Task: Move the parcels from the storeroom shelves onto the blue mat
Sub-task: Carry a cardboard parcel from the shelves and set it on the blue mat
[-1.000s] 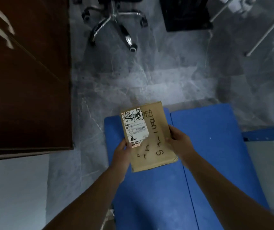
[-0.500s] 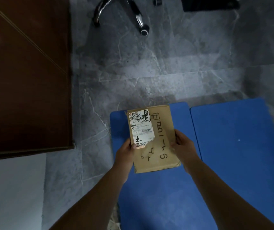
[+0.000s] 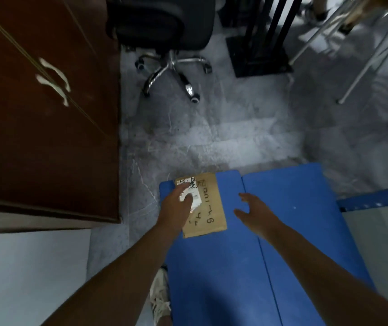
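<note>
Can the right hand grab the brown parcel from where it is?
Probably yes. The right hand hangs open just beside the parcel on the blue mat, nothing between them; only the left hand covers its label side.

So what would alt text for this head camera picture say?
A brown parcel lies on the near-left corner of a blue mat; the left hand rests over its label, the right hand open beside it. An office chair stands beyond.

Brown labelled parcel (image 3: 208, 208) flat on blue mat (image 3: 289, 220) corner.
</note>
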`<action>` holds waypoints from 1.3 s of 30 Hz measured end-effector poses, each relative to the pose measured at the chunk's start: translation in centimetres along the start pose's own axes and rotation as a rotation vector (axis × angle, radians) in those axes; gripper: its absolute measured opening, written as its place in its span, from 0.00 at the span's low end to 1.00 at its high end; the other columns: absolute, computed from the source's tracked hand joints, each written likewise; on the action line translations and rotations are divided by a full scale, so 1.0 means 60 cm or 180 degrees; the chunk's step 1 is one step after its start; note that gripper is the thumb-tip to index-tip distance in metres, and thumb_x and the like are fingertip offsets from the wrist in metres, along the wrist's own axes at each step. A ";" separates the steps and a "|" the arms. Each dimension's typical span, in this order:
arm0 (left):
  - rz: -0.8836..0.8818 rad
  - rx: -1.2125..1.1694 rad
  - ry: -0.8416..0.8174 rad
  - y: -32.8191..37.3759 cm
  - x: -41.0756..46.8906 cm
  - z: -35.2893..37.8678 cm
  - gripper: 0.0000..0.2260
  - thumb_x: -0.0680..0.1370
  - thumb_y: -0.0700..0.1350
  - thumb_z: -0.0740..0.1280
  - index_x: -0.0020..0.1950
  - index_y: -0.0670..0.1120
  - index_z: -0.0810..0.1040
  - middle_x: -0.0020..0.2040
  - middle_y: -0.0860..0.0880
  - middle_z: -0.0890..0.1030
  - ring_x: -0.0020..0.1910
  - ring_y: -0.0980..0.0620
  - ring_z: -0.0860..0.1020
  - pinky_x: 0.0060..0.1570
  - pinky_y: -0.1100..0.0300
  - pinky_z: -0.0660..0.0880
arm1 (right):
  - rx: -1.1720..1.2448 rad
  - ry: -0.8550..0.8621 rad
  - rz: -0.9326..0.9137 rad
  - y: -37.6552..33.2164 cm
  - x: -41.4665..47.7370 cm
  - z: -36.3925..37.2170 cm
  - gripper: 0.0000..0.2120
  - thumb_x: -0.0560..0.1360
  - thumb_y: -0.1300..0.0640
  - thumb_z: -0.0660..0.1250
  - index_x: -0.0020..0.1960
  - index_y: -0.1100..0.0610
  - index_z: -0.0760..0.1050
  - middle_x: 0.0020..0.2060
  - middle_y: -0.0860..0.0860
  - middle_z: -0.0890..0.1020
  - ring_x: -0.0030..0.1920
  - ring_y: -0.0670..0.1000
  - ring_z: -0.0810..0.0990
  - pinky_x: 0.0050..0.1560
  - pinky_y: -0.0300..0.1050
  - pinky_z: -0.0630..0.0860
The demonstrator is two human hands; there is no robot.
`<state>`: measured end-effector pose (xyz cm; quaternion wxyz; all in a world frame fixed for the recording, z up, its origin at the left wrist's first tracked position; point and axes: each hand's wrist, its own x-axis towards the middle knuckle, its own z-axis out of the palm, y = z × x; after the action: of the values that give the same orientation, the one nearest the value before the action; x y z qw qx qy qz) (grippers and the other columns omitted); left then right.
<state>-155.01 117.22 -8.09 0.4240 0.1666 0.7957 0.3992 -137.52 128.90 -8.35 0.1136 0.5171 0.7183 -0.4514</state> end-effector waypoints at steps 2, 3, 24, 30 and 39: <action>0.0368 0.0222 -0.0054 0.093 -0.077 -0.006 0.16 0.81 0.39 0.63 0.68 0.45 0.75 0.64 0.44 0.78 0.60 0.47 0.77 0.59 0.57 0.74 | 0.0017 0.0284 -0.0223 -0.026 -0.079 -0.092 0.25 0.76 0.57 0.68 0.71 0.60 0.68 0.67 0.58 0.73 0.66 0.56 0.73 0.60 0.42 0.69; 0.0557 0.0301 -0.0063 0.138 -0.121 -0.007 0.16 0.81 0.40 0.63 0.68 0.45 0.75 0.64 0.45 0.77 0.58 0.49 0.78 0.59 0.58 0.75 | 0.0035 0.0398 -0.0313 -0.036 -0.121 -0.137 0.24 0.76 0.58 0.68 0.70 0.60 0.69 0.65 0.59 0.74 0.64 0.57 0.74 0.56 0.42 0.70; 0.3086 0.2331 -0.1284 0.606 -0.827 0.140 0.28 0.78 0.50 0.67 0.77 0.51 0.63 0.78 0.50 0.61 0.75 0.50 0.61 0.73 0.53 0.61 | -0.0866 0.1866 -0.0757 -0.032 -0.963 -0.565 0.30 0.74 0.50 0.69 0.73 0.54 0.64 0.69 0.55 0.67 0.68 0.55 0.68 0.61 0.43 0.67; 0.3851 0.2704 -0.1767 0.608 -0.938 0.182 0.28 0.79 0.50 0.66 0.77 0.50 0.61 0.78 0.50 0.60 0.75 0.50 0.60 0.70 0.58 0.59 | -0.0501 0.2397 0.0092 0.052 -1.118 -0.493 0.30 0.74 0.48 0.68 0.72 0.54 0.64 0.69 0.54 0.68 0.67 0.56 0.70 0.64 0.48 0.69; 0.4700 0.3238 -0.2881 0.511 -1.164 0.291 0.31 0.78 0.53 0.66 0.78 0.51 0.58 0.79 0.50 0.57 0.77 0.52 0.55 0.73 0.59 0.54 | 0.0033 0.2842 0.1288 0.213 -1.386 -0.344 0.31 0.73 0.48 0.70 0.73 0.53 0.63 0.70 0.55 0.68 0.69 0.56 0.68 0.64 0.50 0.68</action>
<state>-102.35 102.88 47.95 0.2113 0.9160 0.3330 0.0739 -83.88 92.17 48.95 -0.1226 0.7899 0.5798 -0.1580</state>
